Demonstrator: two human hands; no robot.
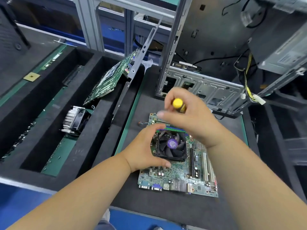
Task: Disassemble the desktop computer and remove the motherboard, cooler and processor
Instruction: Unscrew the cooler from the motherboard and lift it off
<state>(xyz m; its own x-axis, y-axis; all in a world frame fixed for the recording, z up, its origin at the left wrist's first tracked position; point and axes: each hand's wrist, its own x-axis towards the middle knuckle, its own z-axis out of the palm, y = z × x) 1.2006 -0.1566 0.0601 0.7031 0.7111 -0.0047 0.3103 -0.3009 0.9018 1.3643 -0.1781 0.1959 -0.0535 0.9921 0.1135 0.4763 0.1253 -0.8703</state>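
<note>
One motherboard [178, 176] flat on black mat [166, 208], out of case [207, 90] — cooler [172, 145] mounted on it, fan up. Left hand [144, 146] cupped round cooler's left side, thumb on board by near corner. Right hand [191, 117] grasping yellow-handled screwdriver [178, 104] upright over cooler's far right corner; tip hidden. Left foam tray [93, 130] — second cooler [75, 120], second board [108, 82] leaning; processor [31, 76] on tray's far ledge
</note>
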